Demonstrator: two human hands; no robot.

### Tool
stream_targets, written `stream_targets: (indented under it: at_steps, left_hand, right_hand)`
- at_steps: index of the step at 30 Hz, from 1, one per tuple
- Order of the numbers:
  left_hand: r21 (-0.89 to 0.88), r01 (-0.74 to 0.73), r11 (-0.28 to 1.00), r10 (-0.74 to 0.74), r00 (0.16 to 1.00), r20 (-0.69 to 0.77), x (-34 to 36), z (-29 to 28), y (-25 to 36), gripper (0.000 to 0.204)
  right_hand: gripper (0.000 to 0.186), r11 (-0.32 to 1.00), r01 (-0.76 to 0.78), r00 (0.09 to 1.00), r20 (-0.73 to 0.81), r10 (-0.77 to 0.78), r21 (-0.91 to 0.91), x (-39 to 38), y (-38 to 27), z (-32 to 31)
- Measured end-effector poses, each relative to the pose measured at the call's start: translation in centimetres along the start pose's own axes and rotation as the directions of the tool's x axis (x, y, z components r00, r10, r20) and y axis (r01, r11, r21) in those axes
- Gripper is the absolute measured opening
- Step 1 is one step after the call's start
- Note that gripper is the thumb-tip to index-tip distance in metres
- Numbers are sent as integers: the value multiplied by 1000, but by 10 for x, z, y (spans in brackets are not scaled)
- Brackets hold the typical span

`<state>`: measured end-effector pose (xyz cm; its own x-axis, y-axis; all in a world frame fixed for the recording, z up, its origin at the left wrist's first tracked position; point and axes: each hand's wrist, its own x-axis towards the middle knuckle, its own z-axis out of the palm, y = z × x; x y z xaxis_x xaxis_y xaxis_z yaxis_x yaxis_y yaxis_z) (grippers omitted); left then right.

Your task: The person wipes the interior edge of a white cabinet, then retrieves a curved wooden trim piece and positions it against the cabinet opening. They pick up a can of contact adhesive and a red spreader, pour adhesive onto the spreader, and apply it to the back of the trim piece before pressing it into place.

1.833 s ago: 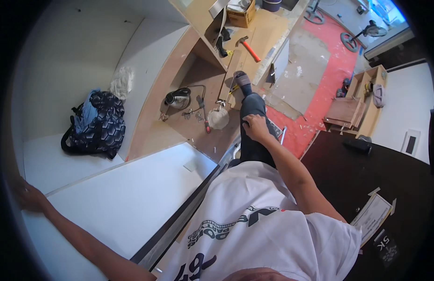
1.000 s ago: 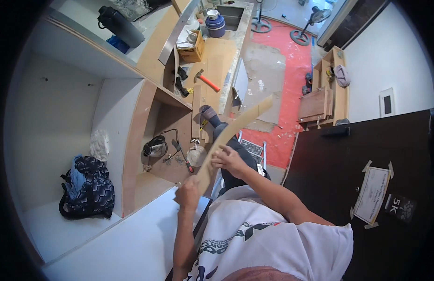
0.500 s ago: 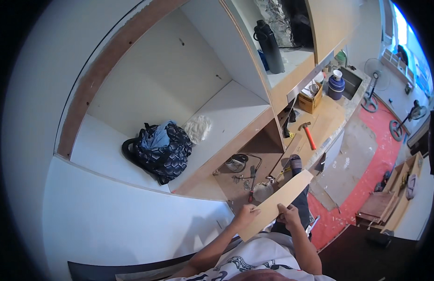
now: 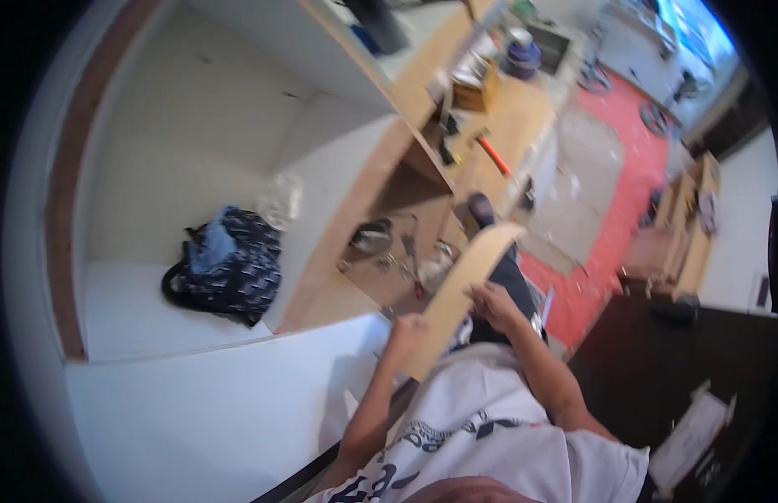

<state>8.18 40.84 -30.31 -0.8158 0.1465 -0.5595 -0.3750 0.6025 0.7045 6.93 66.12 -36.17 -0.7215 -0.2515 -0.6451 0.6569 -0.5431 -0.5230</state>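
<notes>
A long, thin light-tan wooden strip (image 4: 461, 289) slants in front of my body, its far end looking curved in the blurred picture. My left hand (image 4: 409, 332) grips its left edge near the close end. On the opposite edge, a little farther along, my right hand (image 4: 493, 305) has its fingers closed at the strip. Beyond the far end, a hammer with an orange-red handle (image 4: 493, 156) lies on the wooden counter (image 4: 523, 113). Cords and small tools (image 4: 408, 251) lie in the low compartment left of the strip.
A black patterned bag (image 4: 238, 268) with a blue cloth sits in the white cabinet (image 4: 145, 306) at left. A cardboard box (image 4: 477, 88) and a blue jug (image 4: 523, 59) stand on the counter. Right are red floor covering (image 4: 636, 168), a wooden crate (image 4: 686, 226) and a dark surface (image 4: 657, 360).
The view has swung, so the cabinet and counter sit farther left and higher. The strip has moved up in the picture and its far end looks more curved. Both hands stay at it.
</notes>
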Motion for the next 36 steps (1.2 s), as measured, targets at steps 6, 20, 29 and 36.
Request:
stream_targets:
  at_steps: [6,20,29,36]
  left_hand:
    - [79,63,995,-70,994,88,6,-13,11,29]
    - [14,220,975,-220,974,54,-20,-4,12,30]
    - [321,-19,947,22,1000,-7,0,-26,-11,36]
    - [672,68,738,362,800,-479,97,-184,20,41]
  right_hand:
    - [14,1000,2,999,34,-3,21,-1,4,-14]
    - [24,995,-14,999,44,19,-102,10,25,-18]
    - [20,982,143,990,-36,-140,121,-5,20,-36]
    - [31,787,463,874,-357,-330,407,-116,-37,-118]
